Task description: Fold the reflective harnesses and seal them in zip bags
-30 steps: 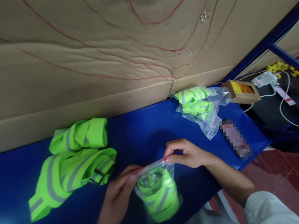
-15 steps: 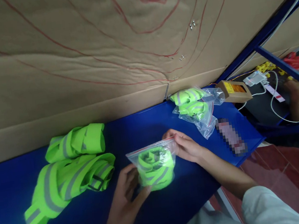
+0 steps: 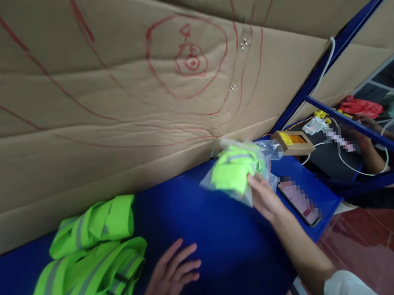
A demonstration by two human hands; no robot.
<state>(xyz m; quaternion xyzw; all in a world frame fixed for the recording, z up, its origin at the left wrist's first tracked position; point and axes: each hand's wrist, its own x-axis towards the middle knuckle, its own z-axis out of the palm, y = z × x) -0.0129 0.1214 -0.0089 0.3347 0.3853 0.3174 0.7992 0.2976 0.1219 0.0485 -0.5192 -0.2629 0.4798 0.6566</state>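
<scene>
My right hand (image 3: pixel 265 197) grips the near edge of a clear zip bag (image 3: pixel 233 169) with a folded neon-green reflective strap inside. That bag is over other bagged straps at the back of the blue table (image 3: pixel 212 241), hiding most of them. Whether it rests on them I cannot tell. My left hand (image 3: pixel 173 275) is empty over the table, its fingers spread. To its left lie two loose neon-green reflective straps: a rolled one (image 3: pixel 95 224) behind, and a larger looped one (image 3: pixel 81 286) with a black buckle in front.
A phone (image 3: pixel 300 201) lies on the table's right part, near my right forearm. Behind it stands a small cardboard box (image 3: pixel 293 142). A blue metal frame (image 3: pixel 363 129) rises at the right, with another person's arm (image 3: pixel 372 152) beyond it. Cardboard (image 3: pixel 123 104) lines the back.
My right hand has carried the bagged strap away to the back right, over the other bags. My left hand has let go of it and opened. The view has shifted.
</scene>
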